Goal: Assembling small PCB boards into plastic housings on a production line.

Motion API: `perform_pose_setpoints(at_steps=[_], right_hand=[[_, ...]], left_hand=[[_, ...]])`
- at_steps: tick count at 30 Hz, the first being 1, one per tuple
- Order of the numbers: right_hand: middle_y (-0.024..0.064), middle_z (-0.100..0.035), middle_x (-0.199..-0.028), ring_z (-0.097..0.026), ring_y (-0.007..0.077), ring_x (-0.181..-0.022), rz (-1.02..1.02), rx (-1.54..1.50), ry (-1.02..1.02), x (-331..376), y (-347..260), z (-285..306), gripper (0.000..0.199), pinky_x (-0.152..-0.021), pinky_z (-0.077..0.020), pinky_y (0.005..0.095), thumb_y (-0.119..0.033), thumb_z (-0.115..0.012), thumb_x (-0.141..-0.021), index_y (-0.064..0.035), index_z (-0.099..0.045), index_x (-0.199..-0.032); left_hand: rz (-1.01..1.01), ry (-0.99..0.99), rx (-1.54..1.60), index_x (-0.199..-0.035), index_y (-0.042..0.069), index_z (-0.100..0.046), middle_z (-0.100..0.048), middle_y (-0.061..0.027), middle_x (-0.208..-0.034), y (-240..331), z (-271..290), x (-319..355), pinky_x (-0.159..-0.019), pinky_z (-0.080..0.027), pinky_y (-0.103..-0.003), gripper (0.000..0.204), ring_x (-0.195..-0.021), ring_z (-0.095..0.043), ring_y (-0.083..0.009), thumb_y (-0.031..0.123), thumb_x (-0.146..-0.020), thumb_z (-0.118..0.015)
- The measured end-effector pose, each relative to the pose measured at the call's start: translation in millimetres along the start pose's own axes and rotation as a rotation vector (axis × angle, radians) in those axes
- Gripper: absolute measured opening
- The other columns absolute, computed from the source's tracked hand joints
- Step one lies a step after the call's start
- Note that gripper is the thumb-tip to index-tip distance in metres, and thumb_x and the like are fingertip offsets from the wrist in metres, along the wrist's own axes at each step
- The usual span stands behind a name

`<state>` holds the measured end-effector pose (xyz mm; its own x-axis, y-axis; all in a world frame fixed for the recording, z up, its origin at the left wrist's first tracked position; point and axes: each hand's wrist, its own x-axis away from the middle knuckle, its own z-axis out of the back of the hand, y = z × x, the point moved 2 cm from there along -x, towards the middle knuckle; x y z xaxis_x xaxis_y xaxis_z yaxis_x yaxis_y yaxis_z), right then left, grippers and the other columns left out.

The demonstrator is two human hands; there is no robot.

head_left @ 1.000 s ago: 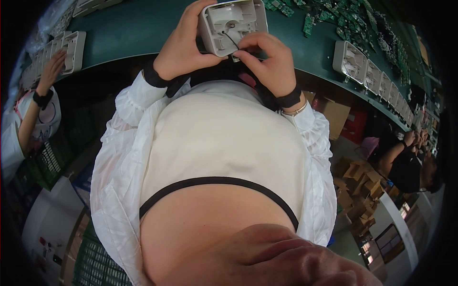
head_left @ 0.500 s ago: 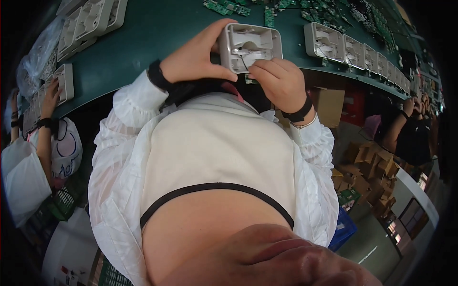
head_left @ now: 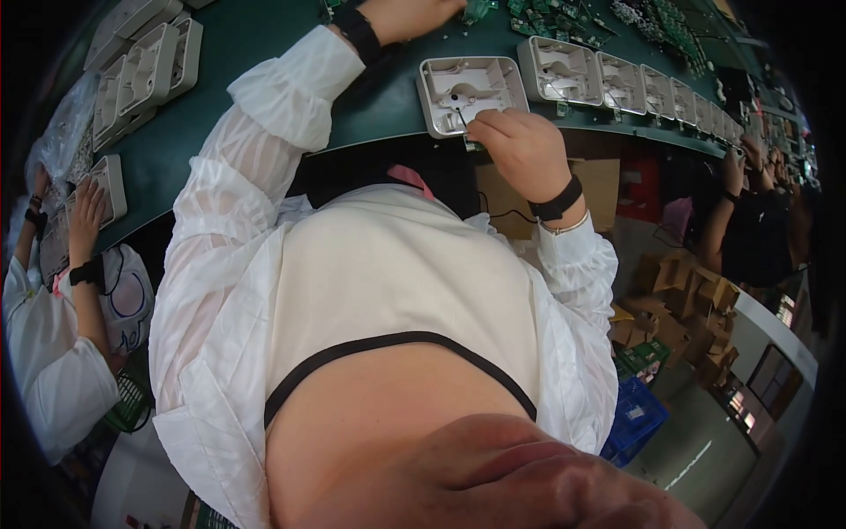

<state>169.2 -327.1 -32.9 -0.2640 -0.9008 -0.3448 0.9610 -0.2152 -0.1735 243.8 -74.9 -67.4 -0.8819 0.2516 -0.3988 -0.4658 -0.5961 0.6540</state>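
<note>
A white plastic housing point(head_left: 429, 110) with inner compartments sits at the table's front edge. My right hand point(head_left: 526, 154) is at its near right side, thumb and fingers pinched on a thin dark wire point(head_left: 460, 115) that runs up into the housing. A small green circuit board point(head_left: 473, 144) hangs just below the housing's near edge, beside my fingertips. My left hand point(head_left: 410, 18) is stretched across the table at the top of the view, off the housing, close to some green circuit boards point(head_left: 480, 11). The top edge cuts off most of its fingers.
A row of similar white housings point(head_left: 560, 70) runs along the table edge to the right. More green boards point(head_left: 564, 22) lie behind them. At left, stacked housings point(head_left: 145, 66) stand near a co-worker's hand point(head_left: 86, 216). Cardboard boxes point(head_left: 687, 300) and a blue crate point(head_left: 636, 419) are at lower right.
My left hand has let go of the housing and moved up toward the circuit boards. The housing now rests on the table edge. My right hand stays at its near side.
</note>
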Motion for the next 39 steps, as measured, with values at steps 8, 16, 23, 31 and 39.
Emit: perform_pose_setpoints(at_steps=[8,16,23,31,39], right_hand=[[0.0022,-0.070,-0.107,-0.068,0.0243,-0.082,-0.046,0.124,-0.048,-13.2,24.5,-13.0,0.016,-0.072,-0.0567,0.0364,-0.006,-0.070,-0.084,-0.0101,-0.070,-0.100],[0.0089,-0.067,-0.114,-0.068,0.0292,-0.087,-0.154,0.054,0.161,-37.0,-4.6,5.5,0.025,-0.074,-0.0563,0.0382,0.002,-0.066,-0.089,-0.0070,-0.071,-0.112],[0.0113,-0.067,-0.117,-0.067,0.0315,-0.092,0.074,-0.060,0.246,-101.7,-60.2,9.8,0.027,-0.075,-0.0554,0.0390,0.002,-0.067,-0.087,-0.0050,-0.070,-0.113],[0.0136,-0.067,-0.110,-0.067,0.0351,-0.087,0.045,-0.345,0.010,-122.7,-82.6,-32.0,0.022,-0.075,-0.0549,0.0398,0.003,-0.068,-0.089,-0.0030,-0.070,-0.110],[0.0112,-0.070,-0.095,-0.068,0.0317,-0.085,0.075,-0.387,0.008,-135.6,-87.5,-67.4,0.014,-0.073,-0.0539,0.0376,-0.005,-0.068,-0.093,-0.0031,-0.069,-0.107]], left_hand=[[-0.157,0.417,-0.304,-0.124,-0.001,-0.065,-0.067,-0.0208,-0.116,72.6,86.3,29.8,-0.093,-0.051,-0.043,0.034,-0.106,-0.063,-0.0407,0.008,-0.091,-0.065],[0.022,0.175,0.142,-0.125,0.001,-0.069,-0.069,-0.0108,-0.118,60.6,89.6,116.5,-0.091,-0.056,-0.032,0.041,-0.107,-0.068,-0.0207,0.023,-0.092,-0.079],[0.167,-0.157,0.295,-0.114,-0.001,-0.074,-0.072,-0.0079,-0.112,102.0,96.7,171.7,-0.086,-0.058,-0.030,0.021,-0.094,-0.070,-0.0174,0.008,-0.095,-0.074],[0.441,-0.048,0.499,-0.108,0.000,-0.075,-0.074,-0.0066,-0.102,93.1,128.3,238.4,-0.078,-0.057,-0.026,0.013,-0.084,-0.069,-0.0128,0.005,-0.097,-0.070],[0.390,0.048,0.365,-0.107,0.001,-0.075,-0.073,-0.0063,-0.100,72.5,127.4,246.2,-0.074,-0.055,-0.024,0.012,-0.081,-0.068,-0.0101,0.005,-0.096,-0.071]])
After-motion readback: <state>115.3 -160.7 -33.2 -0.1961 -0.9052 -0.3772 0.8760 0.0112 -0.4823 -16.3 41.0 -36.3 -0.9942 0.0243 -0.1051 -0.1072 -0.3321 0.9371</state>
